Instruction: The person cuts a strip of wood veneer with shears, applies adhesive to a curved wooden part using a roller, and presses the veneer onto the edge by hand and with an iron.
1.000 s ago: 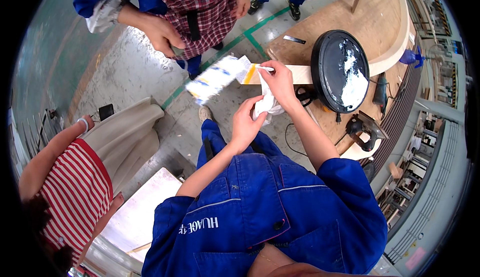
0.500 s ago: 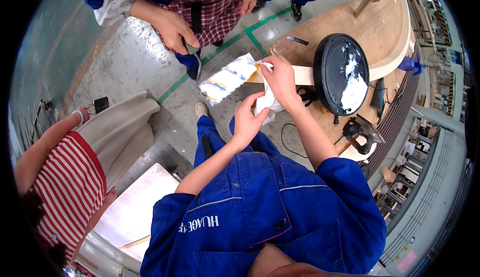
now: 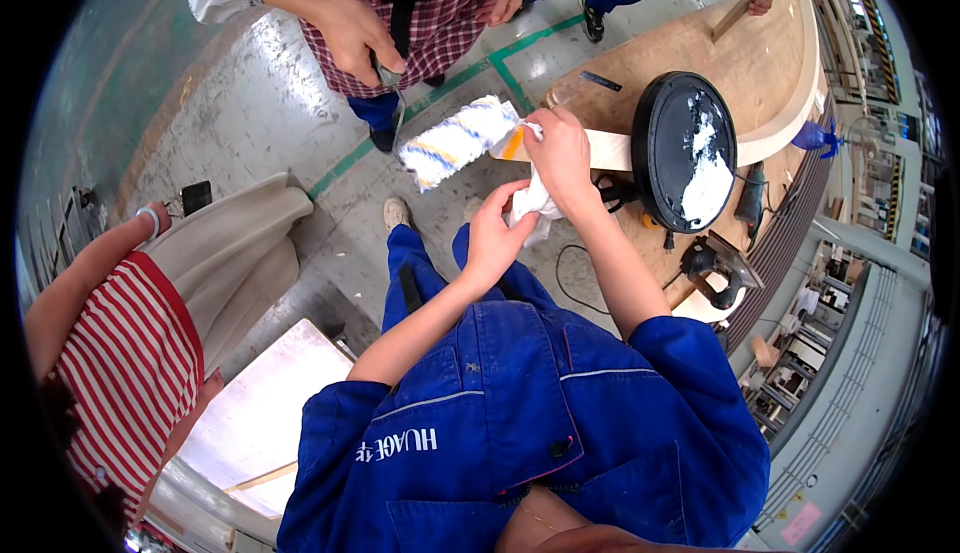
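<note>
The item under inspection was a white cloth (image 3: 540,193), thin and limp, crumpled into loose folds. Its upper part was drawn into a narrow twist; its lower part bunched wider and hung in a soft, uneven end. I could not tell from where I stood whether it was fabric or paper, nor whether its folds carried stains.

The cloth was in the air, outside the left edge of the workbench (image 3: 640,253), carried by the hands alone. The right hand (image 3: 563,158) had its thumb and fingertips closed on the upper end, the cloth protruding slightly past them. The left hand (image 3: 494,243) gripped the lower folds between thumb and bent fingers, part of the cloth showing beyond the fingertips. The stretch between the two grips ran down along the inner side of the right hand.

Just to the left of the right fingers was a paint roller (image 3: 455,145), white with blue and yellow streaks, held by a co-worker (image 3: 430,13) in a checked apron. A pale wooden strip (image 3: 605,151) reached out behind the right hand, an orange patch near its left end. Above the bench's left edge, a round black lid (image 3: 685,153) bore thick white smears.
</note>
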